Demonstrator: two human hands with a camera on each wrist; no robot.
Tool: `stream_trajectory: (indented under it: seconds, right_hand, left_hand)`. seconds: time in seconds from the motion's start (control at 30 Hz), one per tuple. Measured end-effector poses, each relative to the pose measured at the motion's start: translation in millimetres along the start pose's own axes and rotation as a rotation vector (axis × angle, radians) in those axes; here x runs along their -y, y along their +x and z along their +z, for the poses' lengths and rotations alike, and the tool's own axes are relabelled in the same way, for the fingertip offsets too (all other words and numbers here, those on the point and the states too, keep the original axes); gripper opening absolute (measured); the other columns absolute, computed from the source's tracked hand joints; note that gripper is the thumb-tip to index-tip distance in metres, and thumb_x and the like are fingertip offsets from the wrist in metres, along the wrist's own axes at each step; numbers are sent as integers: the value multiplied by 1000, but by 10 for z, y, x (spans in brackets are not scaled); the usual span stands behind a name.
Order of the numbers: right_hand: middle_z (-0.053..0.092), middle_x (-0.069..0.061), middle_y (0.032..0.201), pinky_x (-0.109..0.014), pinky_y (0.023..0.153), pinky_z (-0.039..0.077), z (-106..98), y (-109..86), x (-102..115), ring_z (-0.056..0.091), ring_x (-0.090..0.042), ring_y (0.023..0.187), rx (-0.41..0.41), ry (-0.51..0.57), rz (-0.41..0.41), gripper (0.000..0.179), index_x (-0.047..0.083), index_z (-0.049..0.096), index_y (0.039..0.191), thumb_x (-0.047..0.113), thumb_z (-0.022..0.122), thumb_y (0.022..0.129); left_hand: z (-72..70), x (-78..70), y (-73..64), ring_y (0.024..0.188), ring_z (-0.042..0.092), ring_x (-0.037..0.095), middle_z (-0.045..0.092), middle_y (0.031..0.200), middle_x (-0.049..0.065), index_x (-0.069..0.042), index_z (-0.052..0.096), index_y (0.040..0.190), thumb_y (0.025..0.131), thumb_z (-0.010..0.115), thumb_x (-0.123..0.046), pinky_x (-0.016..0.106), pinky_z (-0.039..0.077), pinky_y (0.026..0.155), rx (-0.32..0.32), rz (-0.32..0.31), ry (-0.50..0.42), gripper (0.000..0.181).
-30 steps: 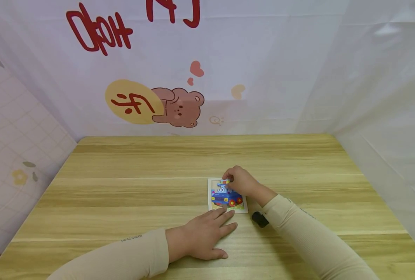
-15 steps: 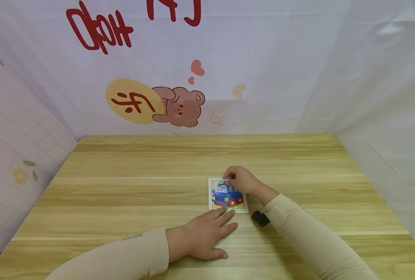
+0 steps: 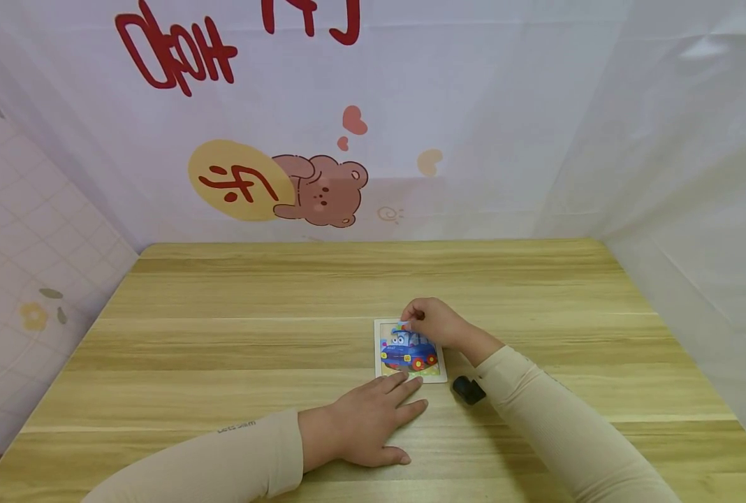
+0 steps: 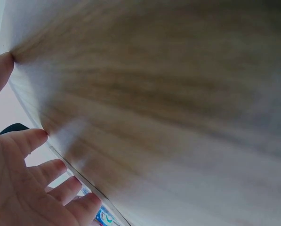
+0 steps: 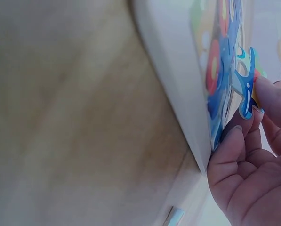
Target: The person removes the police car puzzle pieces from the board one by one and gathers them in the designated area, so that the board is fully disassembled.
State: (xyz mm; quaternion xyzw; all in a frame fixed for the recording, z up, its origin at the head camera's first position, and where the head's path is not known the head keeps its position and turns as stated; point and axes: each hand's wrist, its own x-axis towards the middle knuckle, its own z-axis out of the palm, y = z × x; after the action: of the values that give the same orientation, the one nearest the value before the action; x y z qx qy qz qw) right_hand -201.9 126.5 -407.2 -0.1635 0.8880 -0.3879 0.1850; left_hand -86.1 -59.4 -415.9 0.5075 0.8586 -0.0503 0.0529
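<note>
A small jigsaw puzzle board (image 3: 441, 378) with a pale frame and a blue cartoon car lies on the table. My right hand (image 3: 439, 326) is over its far right corner. Thumb and fingers pinch a puzzle piece (image 5: 247, 89), blue with several other colours, which stands tilted at the car's top in the right wrist view. In the head view the right hand covers part of the piece and the board's far right corner. My left hand (image 3: 369, 423) lies spread, palm down, its fingertips (image 4: 91, 201) at the board's near edge.
A black object (image 3: 469, 390) lies right of the board, beside the right sleeve. A small light-blue item (image 5: 174, 216) shows past the board in the right wrist view. The wooden table (image 3: 235, 314) meets a printed cloth wall (image 3: 492, 140) at its far edge.
The puzzle piece in my right hand has come lower and a little right, closer in line with the car picture. The left hand stays in place.
</note>
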Motion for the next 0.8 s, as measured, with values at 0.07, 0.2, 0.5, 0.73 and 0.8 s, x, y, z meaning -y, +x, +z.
stream_trajectory:
  seconds: [0.07,0.2,0.5,0.73,0.8]
  right_hand:
    - [58,-3,82,-29,73,44,-3,5,-4,51,-16,77,2,-1,6,7,3,64,93,5,58,95]
    - [59,-3,83,-30,73,45,-3,15,-15,52,-16,78,8,-12,0,8,3,64,93,4,57,96]
    - [60,-3,83,-33,76,47,-3,6,37,53,-17,78,11,-89,9,7,6,62,91,5,57,95]
    - [62,-4,87,-36,78,49,2,-11,94,54,-18,81,10,-151,0,6,6,60,90,3,57,95]
    - [62,-4,87,-36,79,49,5,-10,97,54,-18,81,11,-160,0,6,6,60,89,3,58,95]
  left_hand:
    - [1,0,1,141,31,27,33,154,9,-20,42,147,92,45,-65,34,35,109,0,1,2,71]
    - [-2,0,1,141,31,27,33,154,9,-20,42,147,92,44,-65,34,34,110,-1,3,6,71]
    - [4,0,0,141,32,27,33,154,9,-20,42,147,92,45,-64,34,34,110,-3,3,9,71]
    - [6,0,-4,141,32,27,34,154,9,-20,42,147,91,46,-64,34,33,110,-11,0,5,71]
    - [5,-2,-6,140,32,27,34,153,9,-20,43,146,91,46,-64,33,33,110,-15,1,8,71]
